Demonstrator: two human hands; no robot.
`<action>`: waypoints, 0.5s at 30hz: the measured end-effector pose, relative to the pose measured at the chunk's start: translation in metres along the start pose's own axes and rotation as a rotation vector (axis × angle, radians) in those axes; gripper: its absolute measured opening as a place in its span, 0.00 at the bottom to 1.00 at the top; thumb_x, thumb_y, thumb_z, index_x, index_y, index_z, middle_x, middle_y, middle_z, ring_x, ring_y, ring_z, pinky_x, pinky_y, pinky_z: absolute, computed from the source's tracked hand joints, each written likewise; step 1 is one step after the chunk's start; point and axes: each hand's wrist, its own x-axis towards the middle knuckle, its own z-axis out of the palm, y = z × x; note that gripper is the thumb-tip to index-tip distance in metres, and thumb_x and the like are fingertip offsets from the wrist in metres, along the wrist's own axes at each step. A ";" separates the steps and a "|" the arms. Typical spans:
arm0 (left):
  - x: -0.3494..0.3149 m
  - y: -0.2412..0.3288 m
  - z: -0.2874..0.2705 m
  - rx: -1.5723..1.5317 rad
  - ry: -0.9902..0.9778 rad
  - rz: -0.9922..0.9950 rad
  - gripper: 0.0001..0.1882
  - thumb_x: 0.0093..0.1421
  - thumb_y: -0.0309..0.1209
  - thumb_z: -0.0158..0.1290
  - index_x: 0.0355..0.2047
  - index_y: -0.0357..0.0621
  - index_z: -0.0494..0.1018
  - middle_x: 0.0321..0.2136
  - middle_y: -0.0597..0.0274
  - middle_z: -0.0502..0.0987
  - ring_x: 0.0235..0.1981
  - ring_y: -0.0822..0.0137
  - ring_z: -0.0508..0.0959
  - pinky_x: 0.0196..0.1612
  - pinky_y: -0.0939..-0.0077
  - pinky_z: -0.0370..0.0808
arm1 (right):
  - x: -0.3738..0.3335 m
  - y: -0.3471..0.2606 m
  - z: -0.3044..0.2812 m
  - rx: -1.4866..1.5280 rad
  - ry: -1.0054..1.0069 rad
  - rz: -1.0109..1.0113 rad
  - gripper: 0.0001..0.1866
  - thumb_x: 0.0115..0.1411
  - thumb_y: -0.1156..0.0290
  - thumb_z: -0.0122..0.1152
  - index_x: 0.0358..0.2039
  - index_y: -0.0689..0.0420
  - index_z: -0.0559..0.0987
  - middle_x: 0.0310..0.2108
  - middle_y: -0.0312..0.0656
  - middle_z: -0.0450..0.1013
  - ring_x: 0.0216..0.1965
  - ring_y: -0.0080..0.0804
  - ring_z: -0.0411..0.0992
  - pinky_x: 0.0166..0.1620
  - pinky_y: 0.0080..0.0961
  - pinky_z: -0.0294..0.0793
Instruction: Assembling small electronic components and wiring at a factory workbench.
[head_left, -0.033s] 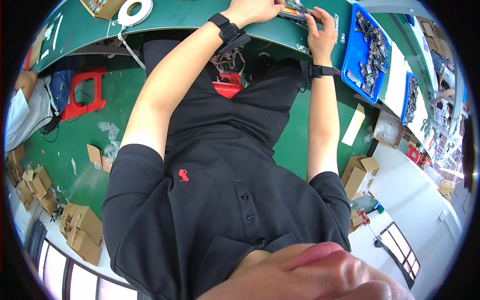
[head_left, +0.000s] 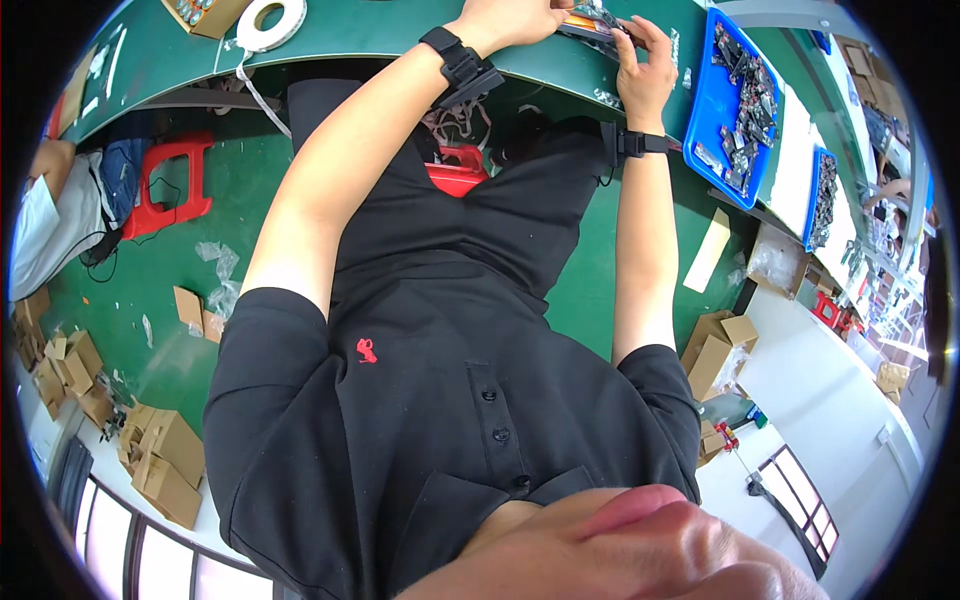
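Observation:
At the top edge of the head view, both my hands are over the green table (head_left: 380, 35). Between them is a small flat dark piece with an orange strip (head_left: 588, 26), partly covered by a shiny, clear-looking part. My right hand (head_left: 648, 70) pinches its right end between thumb and fingers. My left hand (head_left: 512, 20) is closed at the left end, its fingertips against the piece; the top of that hand is cut off by the frame. What exactly the piece is, I cannot make out. Black straps circle both my wrists.
Right of my right hand lies a blue tray (head_left: 708, 120) of small dark parts, with a second blue tray (head_left: 812, 205) beyond. A white tape roll (head_left: 290, 32) and a cardboard box (head_left: 222, 22) of cylinders are at left. Another person (head_left: 60, 220) sits far left by a red stool (head_left: 200, 180).

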 end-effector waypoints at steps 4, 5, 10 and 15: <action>0.000 0.000 0.001 -0.027 0.028 -0.038 0.08 0.59 0.33 0.55 0.34 0.49 0.82 0.33 0.56 0.84 0.40 0.49 0.81 0.44 0.53 0.78 | -0.001 -0.002 0.000 -0.132 0.013 -0.102 0.20 0.63 0.64 0.71 0.52 0.56 0.77 0.42 0.38 0.85 0.38 0.32 0.83 0.44 0.25 0.80; 0.000 0.000 0.000 -0.015 0.030 -0.031 0.07 0.59 0.33 0.55 0.34 0.49 0.82 0.33 0.56 0.84 0.41 0.49 0.81 0.44 0.53 0.78 | -0.001 -0.003 -0.001 -0.184 -0.011 -0.120 0.20 0.63 0.63 0.71 0.52 0.56 0.78 0.42 0.37 0.85 0.38 0.32 0.83 0.43 0.26 0.80; -0.002 -0.005 0.002 -0.007 0.029 0.139 0.07 0.58 0.33 0.54 0.33 0.48 0.82 0.33 0.56 0.84 0.40 0.49 0.80 0.43 0.53 0.77 | 0.002 -0.002 -0.017 -0.225 -0.076 -0.181 0.21 0.62 0.64 0.72 0.53 0.54 0.80 0.43 0.35 0.84 0.38 0.33 0.83 0.44 0.27 0.80; -0.002 -0.015 0.004 -0.016 0.065 0.254 0.08 0.58 0.32 0.53 0.32 0.46 0.81 0.33 0.54 0.83 0.38 0.48 0.80 0.42 0.51 0.77 | 0.013 -0.007 -0.021 -0.218 -0.194 -0.300 0.21 0.60 0.67 0.73 0.53 0.53 0.81 0.44 0.35 0.84 0.40 0.34 0.81 0.46 0.28 0.79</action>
